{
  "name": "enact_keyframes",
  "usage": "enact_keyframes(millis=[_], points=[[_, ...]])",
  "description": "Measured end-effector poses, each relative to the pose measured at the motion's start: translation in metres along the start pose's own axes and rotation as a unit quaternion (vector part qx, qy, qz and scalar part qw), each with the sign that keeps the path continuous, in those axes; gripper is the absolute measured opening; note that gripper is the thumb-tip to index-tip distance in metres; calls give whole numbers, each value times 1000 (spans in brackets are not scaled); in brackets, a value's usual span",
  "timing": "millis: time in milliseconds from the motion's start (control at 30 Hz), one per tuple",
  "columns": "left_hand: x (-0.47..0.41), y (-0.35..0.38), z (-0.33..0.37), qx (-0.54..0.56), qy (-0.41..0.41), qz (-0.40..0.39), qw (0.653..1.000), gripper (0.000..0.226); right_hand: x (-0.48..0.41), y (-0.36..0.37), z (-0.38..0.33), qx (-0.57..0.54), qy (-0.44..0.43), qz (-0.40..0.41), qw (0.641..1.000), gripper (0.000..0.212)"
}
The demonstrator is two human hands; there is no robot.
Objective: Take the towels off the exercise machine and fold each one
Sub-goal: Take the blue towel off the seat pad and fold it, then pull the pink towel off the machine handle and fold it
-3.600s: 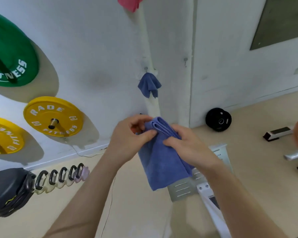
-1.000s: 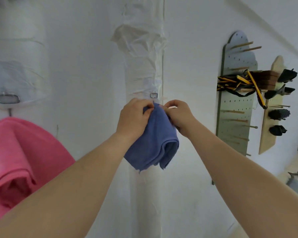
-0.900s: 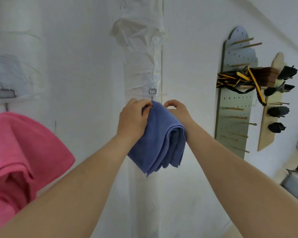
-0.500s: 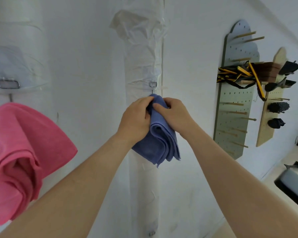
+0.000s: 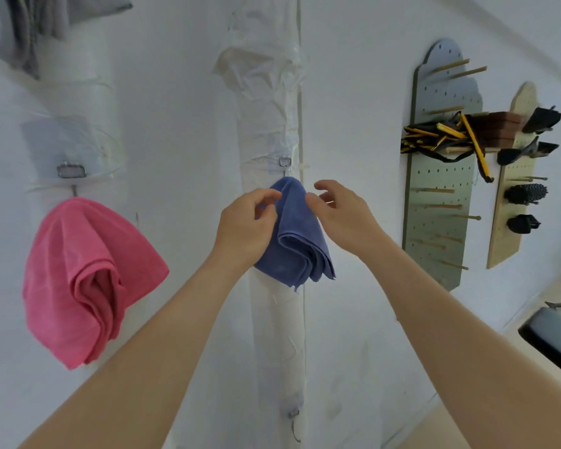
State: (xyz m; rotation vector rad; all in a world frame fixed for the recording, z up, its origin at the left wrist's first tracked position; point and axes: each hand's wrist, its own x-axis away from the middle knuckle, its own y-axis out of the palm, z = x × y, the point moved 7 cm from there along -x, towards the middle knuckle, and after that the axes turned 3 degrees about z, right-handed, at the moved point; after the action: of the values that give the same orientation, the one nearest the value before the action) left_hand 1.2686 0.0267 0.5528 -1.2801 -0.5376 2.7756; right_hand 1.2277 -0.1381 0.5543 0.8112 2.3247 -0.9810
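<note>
A folded blue microfibre towel (image 5: 300,241) is seen hanging in soft layers from a point just under a small metal ring (image 5: 285,162) on a white, plastic-wrapped upright post (image 5: 274,319); the hook or peg that bears it is hidden by the cloth's peak. The left hand (image 5: 245,226) is placed against the towel's left edge, fingers curled, and its lower part covers some of the fabric, so whether cloth is pinched cannot be told. The right hand (image 5: 342,213) is held just beside the towel's upper right edge with fingers spread apart and loose, gripping nothing. To the left, a folded pink towel (image 5: 85,273) is hung below a second metal ring (image 5: 72,171), and a grey cloth (image 5: 36,24) is cut off by the top corner. On the right wall, a grey pegboard (image 5: 441,196) with wooden pegs is mounted, carrying black-and-yellow straps (image 5: 441,137).
</note>
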Motion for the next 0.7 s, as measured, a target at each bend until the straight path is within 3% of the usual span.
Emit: enact_keyframes(millis=[133,233,500,700], points=[[46,-5,18,42,-9,-17,999,21,40,-28,-13,23,-48,-4,999,26],[92,6,20,14,-36,-67,997,20,79,-37,-9,47,-57,-66,995,18],[238,45,13,-82,-85,-174,978,17,215,-18,65,134,-9,-299,945,24],[357,64,5,-154,-106,-315,930,24,330,-3,120,170,43,-386,906,27]])
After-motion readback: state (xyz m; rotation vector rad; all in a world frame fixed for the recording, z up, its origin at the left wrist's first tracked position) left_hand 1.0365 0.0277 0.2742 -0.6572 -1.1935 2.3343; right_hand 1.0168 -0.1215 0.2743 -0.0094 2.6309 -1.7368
